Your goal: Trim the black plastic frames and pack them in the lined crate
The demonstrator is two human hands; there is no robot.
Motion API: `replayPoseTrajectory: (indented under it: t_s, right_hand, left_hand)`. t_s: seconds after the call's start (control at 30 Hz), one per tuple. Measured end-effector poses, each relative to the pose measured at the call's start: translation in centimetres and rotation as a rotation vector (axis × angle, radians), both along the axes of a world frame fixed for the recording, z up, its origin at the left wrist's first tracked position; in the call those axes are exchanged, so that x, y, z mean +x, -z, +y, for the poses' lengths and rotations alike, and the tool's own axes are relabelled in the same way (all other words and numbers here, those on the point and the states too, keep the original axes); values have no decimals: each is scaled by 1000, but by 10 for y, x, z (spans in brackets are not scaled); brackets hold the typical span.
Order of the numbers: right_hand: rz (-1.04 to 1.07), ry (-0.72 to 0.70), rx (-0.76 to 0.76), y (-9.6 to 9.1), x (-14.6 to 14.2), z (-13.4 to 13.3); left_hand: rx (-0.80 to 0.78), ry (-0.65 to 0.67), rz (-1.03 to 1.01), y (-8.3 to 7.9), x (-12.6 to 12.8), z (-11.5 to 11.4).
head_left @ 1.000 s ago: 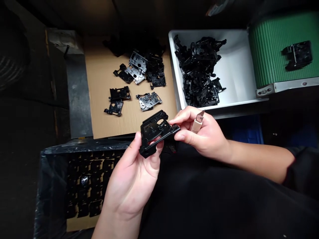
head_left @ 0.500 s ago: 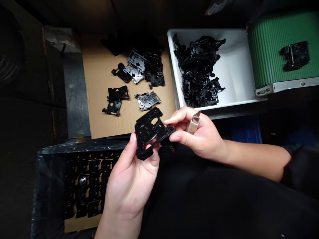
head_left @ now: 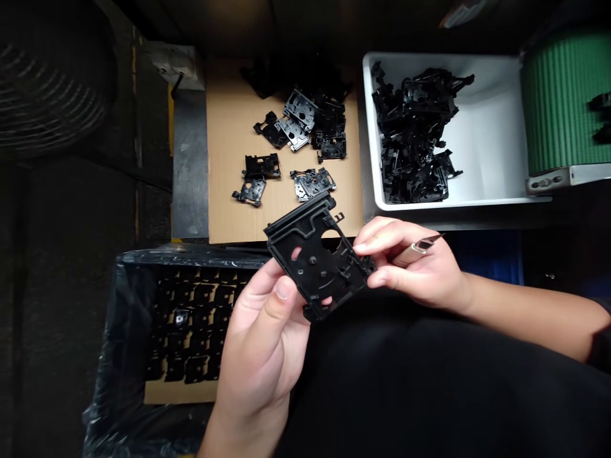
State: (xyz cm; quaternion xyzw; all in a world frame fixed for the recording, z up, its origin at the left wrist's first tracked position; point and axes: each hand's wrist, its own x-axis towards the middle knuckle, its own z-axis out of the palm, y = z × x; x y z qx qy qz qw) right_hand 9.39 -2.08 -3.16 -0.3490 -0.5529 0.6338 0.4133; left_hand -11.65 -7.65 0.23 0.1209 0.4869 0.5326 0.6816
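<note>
One black plastic part (head_left: 312, 261), pinched at opposite edges by left hand (head_left: 262, 337) and right hand (head_left: 424, 273), knife (head_left: 407, 256) tucked inside right grip, best steadied with blade (head_left: 429, 242) pointing away from both grips.

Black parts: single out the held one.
The black part between left hand and right hand; the others lie on the cardboard, on the green belt, in the white tray or lined bin.

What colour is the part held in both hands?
The held part is black, showing best in the head view.
</note>
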Motion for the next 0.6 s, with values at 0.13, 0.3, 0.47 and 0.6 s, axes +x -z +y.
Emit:
replayPoseTrajectory:
  t_s: [0.13,0.3,0.47,0.6]
  right_hand:
    - [23,-25,-6,-2,-7,-1]
    - [44,-50,-14,-2,-16,-2]
    - [31,-54,-8,-3,-23,-3]
    - [6,-57,-18,-4,-28,-4]
  left_hand:
    - [0,-12,17,-5,-6,-4]
    - [-6,-6,25,-5,-12,-8]
    - [9,-25,48,-5,-19,-13]
    - [9,-59,19,-6,-23,-16]
